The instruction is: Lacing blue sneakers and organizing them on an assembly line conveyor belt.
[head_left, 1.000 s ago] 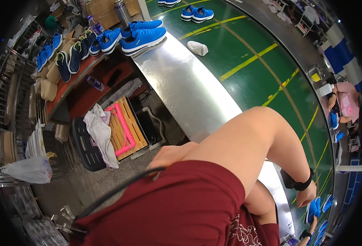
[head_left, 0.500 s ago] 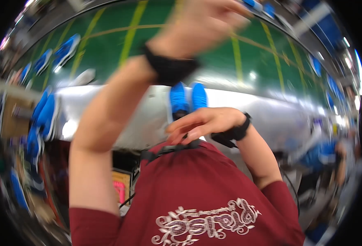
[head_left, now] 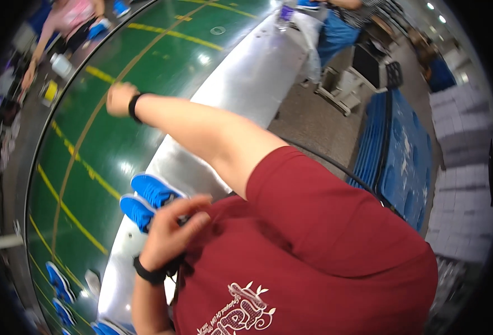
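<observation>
My left hand is low in front of my shirt, fingers and thumb spread, with nothing seen in it. Just beyond it a pair of blue sneakers stands on the shiny metal ledge, their heels partly behind the hand. My right hand is stretched out far over the green conveyor belt, wearing a black wristband. Its fingers are curled away and blurred, so whether anything is in them cannot be made out.
More blue shoes lie on the belt at lower left. Across it a person in pink works near a white bottle. Another person in a blue apron stands at the ledge. Blue pallets and stacked white boxes are at right.
My view has swung to the right. My left hand has dropped back from over the belt to near my body; my right hand has reached out from my waist over the belt.
</observation>
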A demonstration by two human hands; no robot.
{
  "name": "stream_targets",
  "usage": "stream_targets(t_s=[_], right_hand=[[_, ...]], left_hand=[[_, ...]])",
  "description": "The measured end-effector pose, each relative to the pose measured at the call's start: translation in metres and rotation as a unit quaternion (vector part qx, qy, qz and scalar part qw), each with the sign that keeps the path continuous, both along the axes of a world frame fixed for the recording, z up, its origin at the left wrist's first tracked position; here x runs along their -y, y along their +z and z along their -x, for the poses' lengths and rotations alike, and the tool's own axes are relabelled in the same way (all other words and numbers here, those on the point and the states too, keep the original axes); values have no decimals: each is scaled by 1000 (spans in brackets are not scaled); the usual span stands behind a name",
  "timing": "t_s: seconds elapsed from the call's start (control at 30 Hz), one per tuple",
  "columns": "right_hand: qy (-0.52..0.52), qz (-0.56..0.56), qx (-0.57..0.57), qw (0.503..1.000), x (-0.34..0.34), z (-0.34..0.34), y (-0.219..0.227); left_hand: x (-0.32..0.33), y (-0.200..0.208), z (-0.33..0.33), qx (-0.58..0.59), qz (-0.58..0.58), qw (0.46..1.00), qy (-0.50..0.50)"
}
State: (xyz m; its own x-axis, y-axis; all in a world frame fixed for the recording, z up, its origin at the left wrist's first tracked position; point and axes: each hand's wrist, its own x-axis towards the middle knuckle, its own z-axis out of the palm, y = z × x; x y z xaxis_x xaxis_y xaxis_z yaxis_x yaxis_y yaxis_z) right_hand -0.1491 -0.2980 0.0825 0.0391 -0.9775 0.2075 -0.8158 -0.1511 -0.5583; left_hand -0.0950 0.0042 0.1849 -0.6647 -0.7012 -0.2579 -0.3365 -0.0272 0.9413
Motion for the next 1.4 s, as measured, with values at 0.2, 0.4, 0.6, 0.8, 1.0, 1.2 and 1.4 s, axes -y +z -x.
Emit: stream_targets(t_s=[0.2,0.4,0.6,0.8,1.0,1.2,1.4], right_hand=[[199,-81,-475,853,-59,59,-57],[91,-294,-254,917,-93,89,-132],[73,-237,-275,929,-95,93,-162],[166,-32,-130,977,-140,118,-150],[132,-29,-155,979,-157,124,-126],[158,-86,-130,975,-148,123,-135],[142,-42,-143,979,-159,117,-129]], left_hand=[[4,28,1,-15,144,987,71],[10,45,28,-58,149,986,46],[2,53,71,-81,201,959,-180],[-7,42,56,12,238,937,-254],[-12,-19,-21,61,40,995,67],[-44,-101,-102,171,203,897,355],[-79,-119,-109,174,217,782,557]])
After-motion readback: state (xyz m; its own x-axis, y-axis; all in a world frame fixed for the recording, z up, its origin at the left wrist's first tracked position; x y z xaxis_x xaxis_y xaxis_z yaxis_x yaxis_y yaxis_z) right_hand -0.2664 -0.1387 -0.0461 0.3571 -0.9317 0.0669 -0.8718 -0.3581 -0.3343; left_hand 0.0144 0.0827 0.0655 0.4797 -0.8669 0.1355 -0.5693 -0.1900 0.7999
